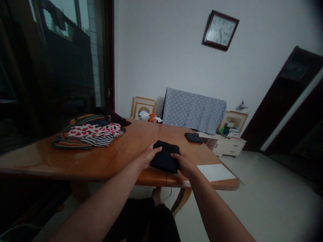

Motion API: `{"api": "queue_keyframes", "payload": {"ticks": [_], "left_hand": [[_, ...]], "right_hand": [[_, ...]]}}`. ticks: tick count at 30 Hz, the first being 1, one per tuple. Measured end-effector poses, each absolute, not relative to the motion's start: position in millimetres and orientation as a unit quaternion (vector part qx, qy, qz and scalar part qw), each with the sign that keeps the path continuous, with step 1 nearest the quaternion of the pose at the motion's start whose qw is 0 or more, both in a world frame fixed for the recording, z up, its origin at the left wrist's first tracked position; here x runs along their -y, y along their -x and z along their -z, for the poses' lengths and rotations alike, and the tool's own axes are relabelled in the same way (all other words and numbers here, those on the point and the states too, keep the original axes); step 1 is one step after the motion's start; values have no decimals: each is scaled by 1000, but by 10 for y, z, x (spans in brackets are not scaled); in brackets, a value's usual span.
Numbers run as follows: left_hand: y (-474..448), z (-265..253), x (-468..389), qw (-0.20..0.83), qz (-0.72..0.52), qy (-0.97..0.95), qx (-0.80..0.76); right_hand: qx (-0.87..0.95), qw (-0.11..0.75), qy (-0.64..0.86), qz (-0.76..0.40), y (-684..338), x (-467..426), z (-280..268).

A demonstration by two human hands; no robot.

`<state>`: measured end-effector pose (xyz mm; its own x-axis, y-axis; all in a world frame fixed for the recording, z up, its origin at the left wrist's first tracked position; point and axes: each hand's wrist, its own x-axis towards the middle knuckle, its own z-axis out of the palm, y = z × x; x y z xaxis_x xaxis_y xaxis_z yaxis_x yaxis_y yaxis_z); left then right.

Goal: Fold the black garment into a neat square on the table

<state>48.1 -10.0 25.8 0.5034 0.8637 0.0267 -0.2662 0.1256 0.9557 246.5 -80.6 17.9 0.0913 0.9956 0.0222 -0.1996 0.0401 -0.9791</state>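
Observation:
A black garment folded into a compact bundle (165, 160) is held between my two hands over the table's near edge. My left hand (149, 155) grips its left side, thumb on top. On the right side my right hand (183, 163) is closed around it, thumb also on top. Which kind of garment it is, I cannot make out. Farther back to the right lies a second dark folded garment (193, 137), touched by neither hand. A heap of clothes (92, 132), with striped and red-and-white patterned pieces, rests on the left part of the table.
The wooden table (137, 134) spans the view in front of me. A white sheet (216, 172) lies at its right corner. Behind stand a low white cabinet (228, 147) and a panel-shaped thing under a grey dotted cloth (194, 109). A clock (220, 30) hangs on the wall.

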Motion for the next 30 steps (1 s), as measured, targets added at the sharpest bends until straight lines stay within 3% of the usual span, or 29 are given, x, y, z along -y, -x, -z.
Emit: {"api": "queue_keyframes", "payload": {"ticks": [5,11,16,19,25,30], "left_hand": [[-526,-137,-94,700,-374,-510,-332],[-562,49,-245,671,-345,-539,-374],[-600,68,-313,614,-339,-592,-398],[-625,69,-330,610,-329,-600,-399],[-621,140,-372,626,-330,-577,-408],[-571,151,-369,662,-315,-553,-395]], "right_hand": [[397,554,495,-539,-2504,659,-19],[460,524,545,-466,-2602,606,140],[530,478,660,-235,-2602,572,126],[575,485,653,-92,-2546,609,79],[746,394,528,-99,-2369,872,-42],[796,291,528,-54,-2311,1002,-57]]}}
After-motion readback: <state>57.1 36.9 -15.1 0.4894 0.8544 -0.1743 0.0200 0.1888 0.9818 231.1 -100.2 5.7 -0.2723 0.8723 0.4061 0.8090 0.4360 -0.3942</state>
